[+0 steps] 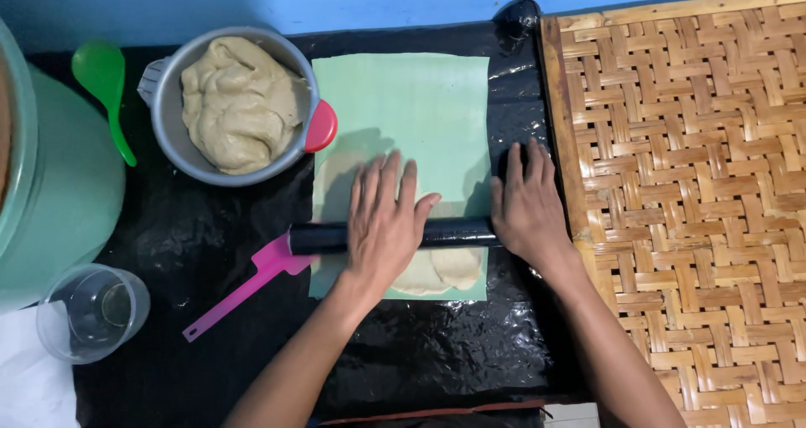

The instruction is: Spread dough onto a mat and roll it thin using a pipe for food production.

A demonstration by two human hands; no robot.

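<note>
Head view looks straight down on a black plastic sheet (437,352) spread over the work surface. On it lies a pale green sheet (420,109), and across that sheet's lower part lies a black rolling pin (453,231), its length running left to right. The left hand (384,226) rests flat on top of the pin near its middle, fingers stretched out and slightly spread, pointing away from the person; the pin passes under the palm, not gripped. The right hand (527,205) lies flat over the pin's right end in the same way, fingers extended and close together. Neither hand closes around anything. Beige flattened dough (445,270) shows on the green sheet just below the pin, and a paler patch above the left fingers seems to be more of it, though shadow makes that hard to tell. A pink spatula (243,289) lies just left of the pin's end. A grey bowl of dough (239,105) stands at upper left, with a green spoon (105,84), a clear cup (96,310) and a woven bamboo tray (697,193) around.
</note>
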